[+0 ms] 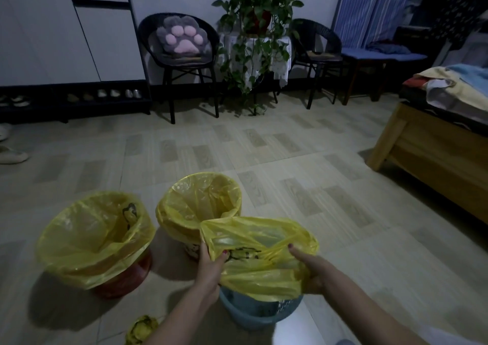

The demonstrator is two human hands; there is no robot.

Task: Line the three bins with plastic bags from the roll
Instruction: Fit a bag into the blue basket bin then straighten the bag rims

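Observation:
Three bins stand on the tiled floor. The red bin (124,284) at the left wears a yellow bag folded over its rim. The middle bin (191,249), further back, is lined with a yellow bag too. Over the blue bin (253,315) nearest me hangs a third yellow bag (261,260), its mouth spread wide. My left hand (210,268) grips the bag's left edge with the thumb inside. My right hand (307,268) grips the bag's right edge, partly hidden by plastic. The roll of yellow bags (141,330) lies on the floor at the bottom left.
A wooden bed frame (433,154) with piled cloth stands at the right. Along the far wall are two black chairs (182,62), a potted plant (257,22) on a small table, and a shoe rack (74,99). Slippers (13,155) lie at the far left.

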